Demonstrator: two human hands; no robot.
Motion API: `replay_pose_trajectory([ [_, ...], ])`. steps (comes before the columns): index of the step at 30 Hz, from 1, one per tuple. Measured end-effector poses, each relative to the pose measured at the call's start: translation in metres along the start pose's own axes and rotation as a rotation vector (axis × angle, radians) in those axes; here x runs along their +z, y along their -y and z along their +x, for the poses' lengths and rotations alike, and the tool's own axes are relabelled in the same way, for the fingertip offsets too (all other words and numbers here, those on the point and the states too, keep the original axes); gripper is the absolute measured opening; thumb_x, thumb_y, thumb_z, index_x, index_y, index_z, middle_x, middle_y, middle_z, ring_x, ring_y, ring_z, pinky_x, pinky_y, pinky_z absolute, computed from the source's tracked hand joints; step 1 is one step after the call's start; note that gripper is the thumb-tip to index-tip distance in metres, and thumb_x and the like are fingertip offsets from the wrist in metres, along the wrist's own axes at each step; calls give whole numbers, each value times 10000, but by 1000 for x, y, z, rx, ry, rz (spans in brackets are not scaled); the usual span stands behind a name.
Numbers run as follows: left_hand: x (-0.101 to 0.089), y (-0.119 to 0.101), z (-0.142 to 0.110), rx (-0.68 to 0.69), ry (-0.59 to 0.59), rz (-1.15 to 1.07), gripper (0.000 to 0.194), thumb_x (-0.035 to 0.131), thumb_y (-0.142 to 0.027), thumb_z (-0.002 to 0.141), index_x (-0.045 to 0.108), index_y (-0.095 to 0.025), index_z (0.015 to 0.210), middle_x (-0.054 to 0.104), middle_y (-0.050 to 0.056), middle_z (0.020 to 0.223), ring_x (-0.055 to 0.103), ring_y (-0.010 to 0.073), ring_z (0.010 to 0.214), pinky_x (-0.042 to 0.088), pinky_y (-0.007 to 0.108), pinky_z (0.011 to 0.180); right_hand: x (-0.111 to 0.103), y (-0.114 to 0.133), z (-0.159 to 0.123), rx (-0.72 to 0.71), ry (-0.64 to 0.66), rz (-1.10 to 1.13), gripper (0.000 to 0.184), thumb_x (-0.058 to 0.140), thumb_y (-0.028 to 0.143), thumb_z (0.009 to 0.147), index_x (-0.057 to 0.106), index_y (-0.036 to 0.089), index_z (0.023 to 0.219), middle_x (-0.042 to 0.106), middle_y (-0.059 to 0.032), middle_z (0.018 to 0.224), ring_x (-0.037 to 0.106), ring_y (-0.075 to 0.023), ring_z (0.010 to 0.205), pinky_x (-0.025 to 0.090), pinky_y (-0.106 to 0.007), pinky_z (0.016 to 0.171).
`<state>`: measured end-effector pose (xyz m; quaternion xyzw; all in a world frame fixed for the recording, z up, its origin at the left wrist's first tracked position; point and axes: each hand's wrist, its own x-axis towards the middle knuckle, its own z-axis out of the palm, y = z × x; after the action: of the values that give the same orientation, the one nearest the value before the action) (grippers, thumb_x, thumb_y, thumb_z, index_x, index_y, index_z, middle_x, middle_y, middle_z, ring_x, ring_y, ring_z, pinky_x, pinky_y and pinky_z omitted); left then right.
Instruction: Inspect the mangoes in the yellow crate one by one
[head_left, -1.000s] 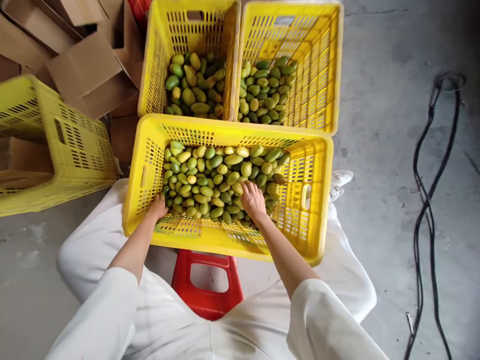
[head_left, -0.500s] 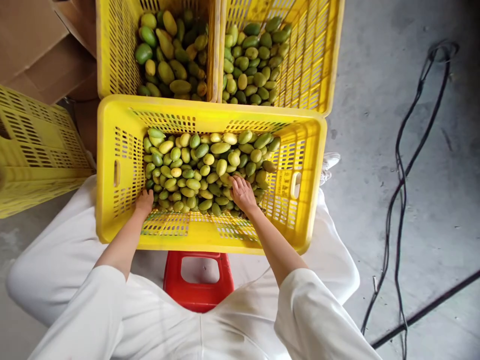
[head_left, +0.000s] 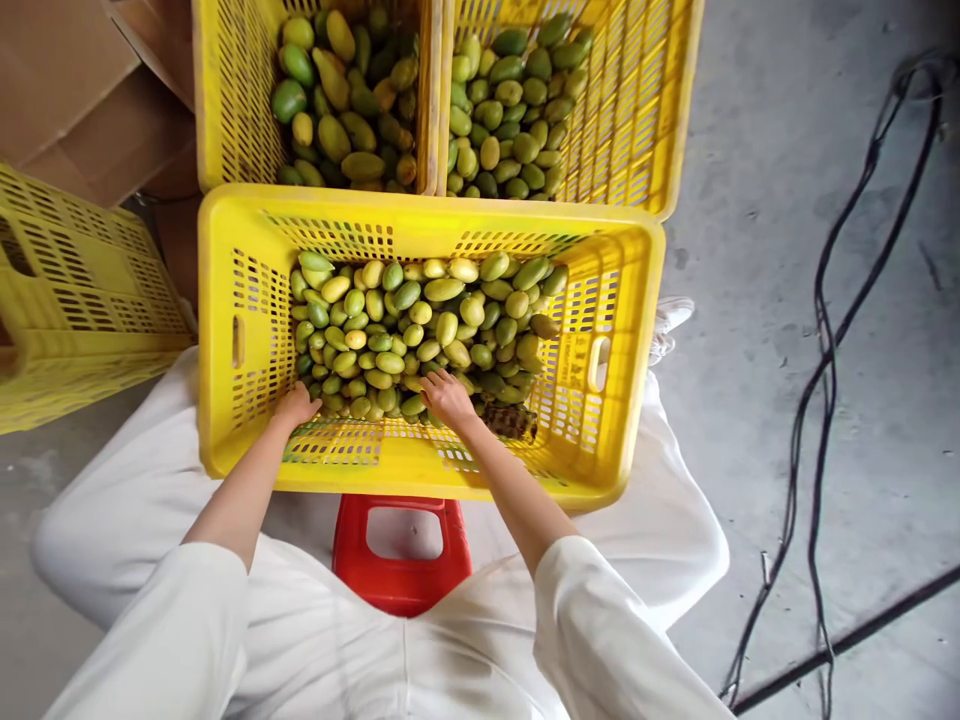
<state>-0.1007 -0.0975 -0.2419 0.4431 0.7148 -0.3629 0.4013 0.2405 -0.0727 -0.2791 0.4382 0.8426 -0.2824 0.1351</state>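
A yellow slotted crate (head_left: 247, 300) rests across my lap, holding a heap of small green and yellow mangoes (head_left: 420, 320). My left hand (head_left: 295, 407) lies at the near left corner of the heap, fingers curled down among the fruit. My right hand (head_left: 447, 393) rests palm down on the near middle of the heap, its fingers spread over the mangoes. A dark, rotten-looking fruit (head_left: 510, 418) lies just right of my right hand. What the left fingers hold, if anything, is hidden.
Two more yellow crates stand beyond: the left crate (head_left: 225, 100) with larger mangoes, the right crate (head_left: 637, 110) with smaller green ones. Another crate (head_left: 82, 300) lies at the left, cardboard boxes (head_left: 82, 90) behind it. A red stool (head_left: 401, 570) is below. Black cables (head_left: 825, 330) cross the concrete floor.
My right hand has slid left and nearer along the heap, uncovering a dark fruit at the near right. The left hand has stayed at the near left corner. The view has shifted slightly.
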Motion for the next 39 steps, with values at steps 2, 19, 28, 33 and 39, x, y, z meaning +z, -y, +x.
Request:
replay_pose_trajectory([
  [2, 0, 1, -1, 5, -4, -5, 552, 597, -394, 1076, 525, -105, 1541, 718, 308, 1502, 739, 415, 1353, 602, 400, 955, 0, 15, 8, 23, 33, 1, 295, 487, 180, 1125, 729, 119, 1280, 770, -222, 1218, 668, -328, 1191, 511, -366, 925],
  [19, -3, -11, -2, -8, -51, -92, 514, 643, -413, 1033, 660, -110, 1447, 751, 319, 1441, 753, 482, 1325, 611, 487, 977, -4, 40, 1, -53, 178, 31, 369, 657, 279, 1058, 780, 66, 1333, 711, -275, 1348, 615, -399, 1320, 487, -483, 1124],
  [28, 1, -18, 2, -24, 3, -128, 552, 589, -451, 1053, 655, -129, 1497, 735, 290, 1508, 748, 461, 1347, 611, 454, 965, 2, 79, 30, 22, 186, 82, 412, 710, 373, 1042, 835, 61, 1281, 690, -299, 1423, 618, -426, 1346, 488, -518, 1161],
  [33, 6, -17, 5, -10, 29, -144, 543, 627, -437, 1024, 682, -138, 1474, 741, 274, 1509, 748, 454, 1353, 612, 444, 974, 6, 102, 34, 62, 253, 120, 404, 658, 424, 1098, 820, 128, 1320, 746, -238, 1340, 743, -353, 1171, 593, -413, 962],
  [39, 13, -15, 7, -7, 24, -166, 567, 679, -407, 985, 651, -207, 1515, 744, 225, 1532, 713, 435, 1420, 591, 452, 1066, 10, 121, 44, 80, 275, 104, 692, 763, 253, 1004, 539, 140, 1649, 594, -276, 1594, 766, -324, 1129, 610, -420, 942],
])
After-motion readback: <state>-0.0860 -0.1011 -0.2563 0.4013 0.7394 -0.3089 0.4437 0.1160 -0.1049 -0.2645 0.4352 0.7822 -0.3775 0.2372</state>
